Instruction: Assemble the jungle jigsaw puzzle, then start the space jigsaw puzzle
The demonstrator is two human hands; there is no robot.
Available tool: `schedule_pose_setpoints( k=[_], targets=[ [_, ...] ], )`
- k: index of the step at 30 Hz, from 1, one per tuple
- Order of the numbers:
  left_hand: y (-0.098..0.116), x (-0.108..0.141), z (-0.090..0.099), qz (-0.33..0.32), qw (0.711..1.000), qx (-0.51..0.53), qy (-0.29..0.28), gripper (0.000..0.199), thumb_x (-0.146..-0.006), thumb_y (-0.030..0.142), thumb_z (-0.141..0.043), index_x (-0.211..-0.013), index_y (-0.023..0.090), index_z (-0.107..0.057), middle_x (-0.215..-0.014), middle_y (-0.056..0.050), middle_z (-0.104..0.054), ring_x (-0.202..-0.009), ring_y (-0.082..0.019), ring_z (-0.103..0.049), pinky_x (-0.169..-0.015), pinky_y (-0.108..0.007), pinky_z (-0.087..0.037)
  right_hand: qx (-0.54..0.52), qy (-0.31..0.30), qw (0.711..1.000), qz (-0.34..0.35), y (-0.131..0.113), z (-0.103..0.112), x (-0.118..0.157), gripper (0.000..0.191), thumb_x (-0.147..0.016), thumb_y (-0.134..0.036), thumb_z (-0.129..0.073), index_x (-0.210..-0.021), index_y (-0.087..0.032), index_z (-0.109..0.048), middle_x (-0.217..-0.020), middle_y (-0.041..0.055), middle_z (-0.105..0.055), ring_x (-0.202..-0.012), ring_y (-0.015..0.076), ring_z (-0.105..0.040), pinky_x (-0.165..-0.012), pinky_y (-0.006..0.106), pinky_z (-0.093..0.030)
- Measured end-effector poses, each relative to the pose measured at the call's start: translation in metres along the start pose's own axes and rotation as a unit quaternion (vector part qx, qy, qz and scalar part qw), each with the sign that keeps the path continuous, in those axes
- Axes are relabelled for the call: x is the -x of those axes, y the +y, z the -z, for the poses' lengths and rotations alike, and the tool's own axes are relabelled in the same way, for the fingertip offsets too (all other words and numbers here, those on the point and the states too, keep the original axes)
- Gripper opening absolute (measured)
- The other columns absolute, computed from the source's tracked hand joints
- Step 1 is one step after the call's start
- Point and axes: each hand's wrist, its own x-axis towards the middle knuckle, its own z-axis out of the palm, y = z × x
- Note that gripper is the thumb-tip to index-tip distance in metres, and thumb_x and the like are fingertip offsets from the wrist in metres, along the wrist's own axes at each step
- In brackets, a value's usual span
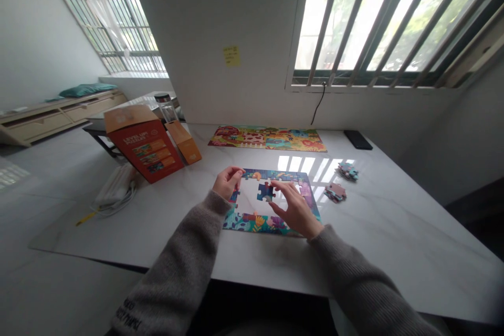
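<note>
A jigsaw border (258, 223) with a colourful picture lies on the white table, its middle showing bare tabletop. Inside it, at the upper centre, is a dark blue puzzle piece (265, 192). My right hand (293, 206) reaches over the border's right side, thumb and fingers gripping the right edge of that piece. At the border's upper left corner is my left hand (227, 182), its fingers closed in a pinch. What they hold, if anything, is hidden. Two small piles of loose puzzle pieces, a nearer pile (336, 192) and a farther pile (348, 171), lie to the right.
Finished puzzles (268, 138) lie along the wall at the back. An open red puzzle box (144, 142) stands on the left beside a white power strip (116, 185) with its cable. A black phone (357, 139) rests at the back right. Behind the box is a glass bottle (167, 109).
</note>
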Motion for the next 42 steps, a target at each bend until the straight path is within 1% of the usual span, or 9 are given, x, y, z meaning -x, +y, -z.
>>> schedule_pose_setpoints(
  k=[6, 9, 12, 15, 23, 29, 32, 35, 42],
  targets=[
    [-0.012, -0.002, 0.043, 0.021, 0.999, -0.043, 0.002, 0.033, -0.075, 0.048, -0.07, -0.082, 0.016, -0.065, -0.048, 0.006, -0.048, -0.043, -0.01, -0.044, -0.045, -0.023, -0.037, 0.001, -0.052, 0.998, 0.022, -0.005, -0.006, -0.001, 0.039, -0.093, -0.022, -0.063, -0.131, -0.028, -0.056, -0.124, 0.0107, -0.063, -0.115, 0.0282, -0.058, -0.096, 0.05, -0.052],
    [-0.018, 0.005, 0.057, 0.026, 0.991, -0.13, -0.029, 0.029, -0.075, 0.046, -0.07, -0.079, 0.017, -0.067, -0.053, 0.004, -0.052, -0.047, -0.011, -0.045, -0.047, -0.023, -0.035, 0.021, -0.077, 0.996, 0.039, -0.008, -0.011, -0.001, 0.031, -0.094, -0.022, -0.062, -0.124, -0.027, -0.06, -0.125, 0.0105, -0.064, -0.113, 0.0279, -0.058, -0.095, 0.051, -0.051],
    [-0.022, 0.016, 0.064, -0.009, 0.968, -0.245, -0.05, 0.024, -0.076, 0.042, -0.07, -0.077, 0.018, -0.07, -0.055, 0.003, -0.055, -0.051, -0.011, -0.045, -0.05, -0.023, -0.033, 0.044, -0.106, 0.992, 0.054, -0.011, -0.016, -0.001, 0.026, -0.095, -0.023, -0.061, -0.12, -0.025, -0.062, -0.127, 0.0107, -0.063, -0.113, 0.0279, -0.057, -0.096, 0.05, -0.05],
    [-0.023, 0.026, 0.064, -0.031, 0.951, -0.3, -0.07, 0.021, -0.078, 0.04, -0.068, -0.075, 0.019, -0.071, -0.053, 0.003, -0.054, -0.05, -0.011, -0.044, -0.051, -0.024, -0.032, 0.057, -0.123, 0.989, 0.058, -0.011, -0.019, -0.002, 0.021, -0.095, -0.023, -0.061, -0.116, -0.024, -0.063, -0.126, 0.011, -0.063, -0.111, 0.0273, -0.057, -0.096, 0.05, -0.049],
    [-0.02, 0.038, 0.049, -0.064, 0.954, -0.267, -0.117, 0.022, -0.078, 0.039, -0.066, -0.071, 0.019, -0.07, -0.057, 0.001, -0.058, -0.053, -0.012, -0.046, -0.056, -0.025, -0.038, 0.05, -0.145, 0.988, 0.034, -0.002, -0.028, -0.001, 0.014, -0.093, -0.023, -0.065, -0.106, -0.024, -0.066, -0.116, 0.0095, -0.066, -0.105, 0.0243, -0.059, -0.093, 0.045, -0.05],
    [-0.025, 0.042, 0.043, -0.082, 0.943, -0.276, -0.17, 0.015, -0.077, 0.034, -0.068, -0.075, 0.019, -0.07, -0.057, 0.002, -0.055, -0.052, -0.011, -0.045, -0.055, -0.023, -0.038, 0.057, -0.16, 0.985, 0.019, 0.004, -0.031, 0.003, 0.012, -0.094, -0.024, -0.063, -0.105, -0.024, -0.067, -0.115, 0.0086, -0.066, -0.104, 0.0236, -0.059, -0.093, 0.043, -0.049],
    [-0.025, 0.041, 0.044, -0.086, 0.94, -0.286, -0.164, 0.015, -0.08, 0.033, -0.065, -0.074, 0.019, -0.069, -0.058, 0.002, -0.058, -0.052, -0.011, -0.045, -0.055, -0.023, -0.037, 0.063, -0.168, 0.984, 0.014, 0.003, -0.031, 0.003, 0.013, -0.094, -0.023, -0.063, -0.106, -0.024, -0.067, -0.115, 0.0083, -0.066, -0.105, 0.0235, -0.059, -0.092, 0.041, -0.048],
    [-0.022, 0.039, 0.046, -0.087, 0.944, -0.29, -0.128, 0.019, -0.084, 0.033, -0.062, -0.074, 0.019, -0.068, -0.058, 0.001, -0.059, -0.051, -0.011, -0.045, -0.055, -0.024, -0.037, 0.073, -0.163, 0.984, 0.002, 0.004, -0.028, 0.001, 0.014, -0.094, -0.025, -0.064, -0.107, -0.023, -0.066, -0.116, 0.0083, -0.066, -0.104, 0.0239, -0.059, -0.091, 0.041, -0.047],
    [-0.02, 0.038, 0.046, -0.081, 0.954, -0.278, -0.081, 0.024, -0.083, 0.039, -0.063, -0.073, 0.019, -0.07, -0.053, 0.002, -0.053, -0.049, -0.012, -0.044, -0.054, -0.025, -0.035, 0.105, -0.15, 0.982, -0.042, 0.026, -0.014, 0.002, 0.013, -0.092, -0.024, -0.066, -0.105, -0.023, -0.067, -0.117, 0.0079, -0.068, -0.105, 0.0251, -0.057, -0.091, 0.042, -0.044]
  ],
)
